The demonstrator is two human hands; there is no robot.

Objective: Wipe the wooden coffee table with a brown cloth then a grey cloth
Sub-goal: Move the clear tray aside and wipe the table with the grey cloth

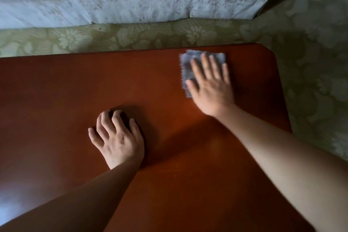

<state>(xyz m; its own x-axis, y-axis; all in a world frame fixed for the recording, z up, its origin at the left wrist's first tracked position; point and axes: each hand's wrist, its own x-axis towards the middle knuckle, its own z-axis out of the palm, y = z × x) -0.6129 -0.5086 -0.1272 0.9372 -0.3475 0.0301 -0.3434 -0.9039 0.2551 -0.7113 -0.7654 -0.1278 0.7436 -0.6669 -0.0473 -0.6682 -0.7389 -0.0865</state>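
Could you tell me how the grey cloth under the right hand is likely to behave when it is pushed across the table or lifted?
The grey cloth looks thin and limp, so it would probably droop if lifted. Under the flat right hand it should slide easily on the glossy wooden table. Its wrinkled far edge suggests it may bunch without even pressure.

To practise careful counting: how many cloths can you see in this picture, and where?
1. A grey cloth lies flat under the right hand near the far right corner of the wooden table. No brown cloth shows; it may be out of view.
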